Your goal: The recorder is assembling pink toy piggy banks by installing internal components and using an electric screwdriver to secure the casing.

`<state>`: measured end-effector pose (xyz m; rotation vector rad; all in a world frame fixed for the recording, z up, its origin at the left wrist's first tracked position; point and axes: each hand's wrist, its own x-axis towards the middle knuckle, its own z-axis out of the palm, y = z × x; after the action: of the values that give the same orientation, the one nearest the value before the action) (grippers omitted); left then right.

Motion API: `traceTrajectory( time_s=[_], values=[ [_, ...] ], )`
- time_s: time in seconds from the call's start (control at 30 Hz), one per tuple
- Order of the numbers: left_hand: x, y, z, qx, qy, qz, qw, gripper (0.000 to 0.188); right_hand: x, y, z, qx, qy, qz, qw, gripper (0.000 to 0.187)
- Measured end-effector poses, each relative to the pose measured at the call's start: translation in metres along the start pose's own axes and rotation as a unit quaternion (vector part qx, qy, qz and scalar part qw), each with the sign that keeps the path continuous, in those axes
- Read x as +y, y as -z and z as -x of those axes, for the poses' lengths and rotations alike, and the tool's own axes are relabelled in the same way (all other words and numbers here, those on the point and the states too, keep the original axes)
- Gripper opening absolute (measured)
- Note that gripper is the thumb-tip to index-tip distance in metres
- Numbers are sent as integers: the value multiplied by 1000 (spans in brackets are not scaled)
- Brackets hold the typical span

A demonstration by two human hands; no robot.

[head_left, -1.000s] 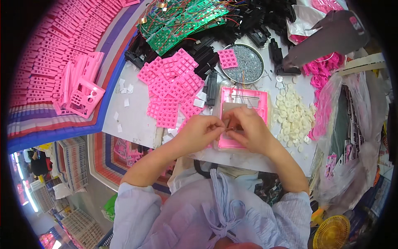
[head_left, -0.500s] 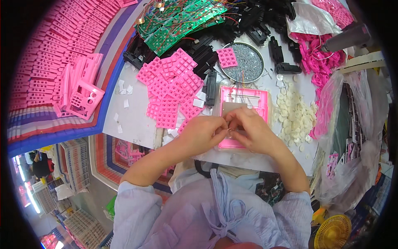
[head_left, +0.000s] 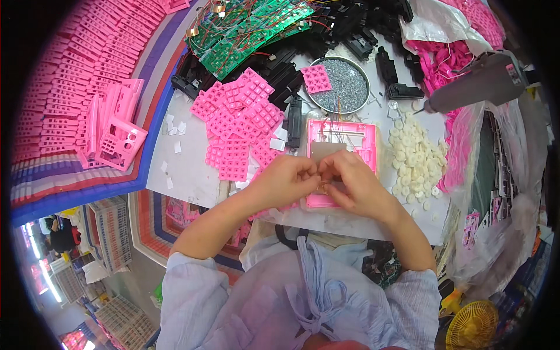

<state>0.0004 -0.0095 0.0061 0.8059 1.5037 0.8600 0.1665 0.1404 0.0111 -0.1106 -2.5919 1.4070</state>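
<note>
A pink plastic casing [head_left: 314,133] lies in front of me, with a flat grey-brown plate [head_left: 328,150] and several thin wires [head_left: 336,131] at its far part. Over its near half, my left hand [head_left: 293,176] and my right hand [head_left: 356,184] meet with fingertips pinched together. Something small and thin seems to be between them, but the fingers hide most of it. Just left of the casing stands a black plastic part [head_left: 295,122]. Beyond it sits a round metal dish [head_left: 368,87] of small screws, one pink keypad [head_left: 316,79] resting on its left side.
Pink keypads [head_left: 236,131] are heaped to the left, and white discs [head_left: 417,157] to the right. Green circuit boards [head_left: 245,41] with wires and black parts [head_left: 286,81] lie at the back. A dark powered screwdriver [head_left: 478,84] hangs at right. Stacked pink casings [head_left: 76,81] fill the far left.
The powered screwdriver at the right has swung toward me and further into view. My hands stay over the casing, fingers still pinched, with only small shifts.
</note>
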Motion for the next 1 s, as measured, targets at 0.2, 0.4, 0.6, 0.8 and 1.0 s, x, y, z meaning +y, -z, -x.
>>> traceTrajectory(
  time_s=[0.2, 0.4, 0.6, 0.8, 1.0],
  values=[
    [1, 1, 0, -25, 1, 26, 999, 7, 2, 0, 0, 4, 4, -20, 1000, 32],
    [-4, 0, 1, -26, 4, 29, 999, 6, 1, -2, 0, 1, -29, -76, 997, 31],
    [-16, -4, -2, -6, -40, 68, 997, 9, 1, -6, 3, 20, -30, -51, 998, 30],
    [-11, -6, 3, -26, -15, 97, 995, 5, -2, -10, 12, 58, -31, -11, 998, 27],
    [0, -6, 7, -8, 0, 58, 998, 7, -6, -12, 14, 107, 31, 112, 987, 19]
  ],
)
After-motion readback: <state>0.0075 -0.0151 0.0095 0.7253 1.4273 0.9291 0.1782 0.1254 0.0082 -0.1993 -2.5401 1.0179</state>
